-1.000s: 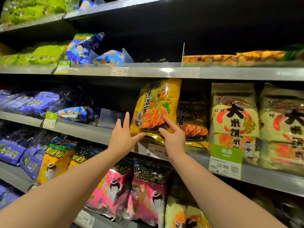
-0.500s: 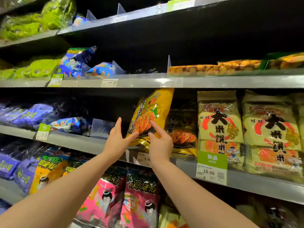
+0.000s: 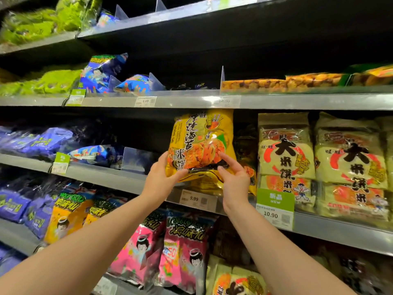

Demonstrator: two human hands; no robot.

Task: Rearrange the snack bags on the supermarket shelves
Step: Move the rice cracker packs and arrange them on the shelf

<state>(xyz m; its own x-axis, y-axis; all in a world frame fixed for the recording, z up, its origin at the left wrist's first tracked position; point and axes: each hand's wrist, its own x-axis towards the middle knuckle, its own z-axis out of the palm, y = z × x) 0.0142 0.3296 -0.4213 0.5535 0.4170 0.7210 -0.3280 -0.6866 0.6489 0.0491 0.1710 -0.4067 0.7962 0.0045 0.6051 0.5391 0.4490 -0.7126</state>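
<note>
Bare forearms [image 3: 85,241] run to left hand [image 3: 158,179] and right hand [image 3: 235,184].

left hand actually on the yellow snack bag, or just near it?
Touching. Head view: the left hand pinches the yellow bag at its lower left corner, thumb lying across the front, fingers behind the edge.

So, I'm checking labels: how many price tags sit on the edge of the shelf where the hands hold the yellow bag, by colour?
Green price tags: 2
White price tag: 1
Total on the shelf edge under the yellow bag: 3
</note>
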